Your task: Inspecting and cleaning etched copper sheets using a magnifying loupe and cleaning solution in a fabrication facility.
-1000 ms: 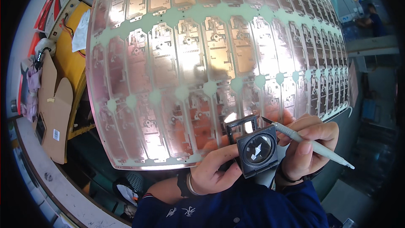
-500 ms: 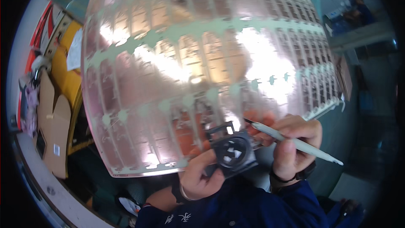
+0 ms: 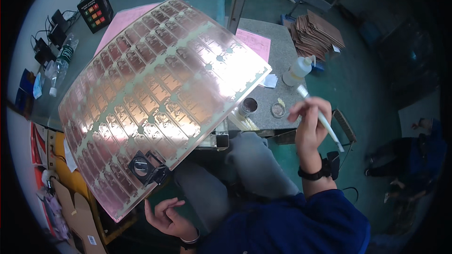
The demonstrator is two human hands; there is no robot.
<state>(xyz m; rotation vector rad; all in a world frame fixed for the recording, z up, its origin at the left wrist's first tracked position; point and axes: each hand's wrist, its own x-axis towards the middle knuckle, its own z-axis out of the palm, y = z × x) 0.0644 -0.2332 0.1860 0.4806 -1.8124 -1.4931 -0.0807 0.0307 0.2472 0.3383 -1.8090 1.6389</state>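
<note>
A large copper-coloured circuit board panel (image 3: 155, 77) with rows of long, pale-green-bordered patterns lies tilted in front of me. On its near edge rests a black folding magnifier (image 3: 141, 165) with a round lens, and neither hand touches it. My left hand (image 3: 167, 217) is just below that edge, fingers apart and loosely bent, holding nothing. One fingertip is close to the panel's rim; I cannot tell whether it touches. Off to the right, my right hand (image 3: 310, 122) grips a slim white pen-like tool (image 3: 326, 123), raised beside the grey side table (image 3: 275, 42).
The side table carries an open jar (image 3: 248, 106) of dark contents, a small round dish (image 3: 278, 109) and a squeeze bottle (image 3: 300, 69). Stacked brown sheets (image 3: 318, 35) stand beyond. At left are a black box (image 3: 95, 8) and a plastic bottle (image 3: 63, 63). Another person (image 3: 419, 155) is far right.
My left hand has let go of the magnifier, which now sits on the panel. My right hand has moved away rightward with the white tool. The view has shifted, showing the side table.
</note>
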